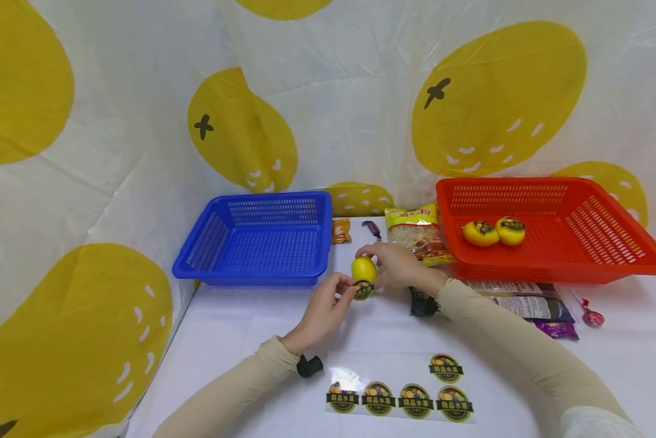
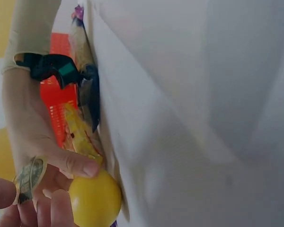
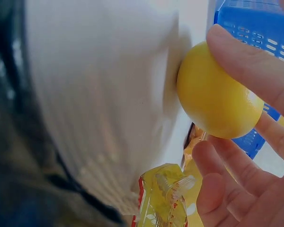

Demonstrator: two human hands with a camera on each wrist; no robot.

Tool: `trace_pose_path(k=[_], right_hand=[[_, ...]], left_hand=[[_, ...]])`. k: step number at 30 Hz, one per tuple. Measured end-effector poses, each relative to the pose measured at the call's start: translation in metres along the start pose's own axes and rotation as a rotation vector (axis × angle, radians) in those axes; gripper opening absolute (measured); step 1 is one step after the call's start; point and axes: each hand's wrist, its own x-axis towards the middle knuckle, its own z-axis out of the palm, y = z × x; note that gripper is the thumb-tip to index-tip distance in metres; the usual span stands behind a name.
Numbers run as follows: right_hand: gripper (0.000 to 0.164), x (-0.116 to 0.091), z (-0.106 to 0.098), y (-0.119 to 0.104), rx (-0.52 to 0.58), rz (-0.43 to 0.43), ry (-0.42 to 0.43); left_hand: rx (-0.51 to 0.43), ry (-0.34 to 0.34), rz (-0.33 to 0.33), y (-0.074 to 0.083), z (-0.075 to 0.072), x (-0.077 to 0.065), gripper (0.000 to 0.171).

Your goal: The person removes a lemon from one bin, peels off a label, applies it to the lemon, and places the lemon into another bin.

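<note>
Over the middle of the table, my right hand (image 1: 397,264) holds a yellow lemon (image 1: 363,268) between thumb and fingers. In the right wrist view, the thumb lies along one side of the lemon (image 3: 217,94) and the curled fingers are on the other. My left hand (image 1: 322,313) pinches a round dark-and-gold sticker (image 1: 363,290) by its edge, just in front of the lemon. The left wrist view shows this sticker (image 2: 31,179) tilted between thumb and fingers. Nearer me lies a clear sticker sheet (image 1: 388,365) with several like stickers on it.
A blue basket (image 1: 267,281) stands at the back left. The red basket (image 1: 557,272) at the right bears two lemons (image 1: 494,232) with stickers on them. Between the baskets lie a yellow food bag (image 1: 415,231) and small wrapped sweets; dark packets (image 1: 524,301) and a lollipop (image 1: 593,317) lie before the red one.
</note>
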Motion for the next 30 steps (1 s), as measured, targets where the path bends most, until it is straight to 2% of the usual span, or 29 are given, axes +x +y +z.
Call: trace_pose_path(k=[8,15,22,30], right_hand=[[0.074,-0.002,0.004,0.001,-0.008,-0.007,0.043],[0.075,-0.006,0.005,0.000,-0.004,-0.042,0.080],[0.076,-0.006,0.004,-0.002,-0.013,-0.053,0.078],[0.074,-0.007,0.004,-0.001,-0.008,-0.041,0.077]], left_hand=[[-0.068,0.073,-0.032,-0.008,0.014,0.022,0.016],[-0.167,0.128,-0.104,-0.011,0.028,0.036,0.016],[-0.171,0.142,-0.161,-0.010,0.031,0.046,0.017],[-0.223,0.154,-0.264,-0.010,0.032,0.052,0.020]])
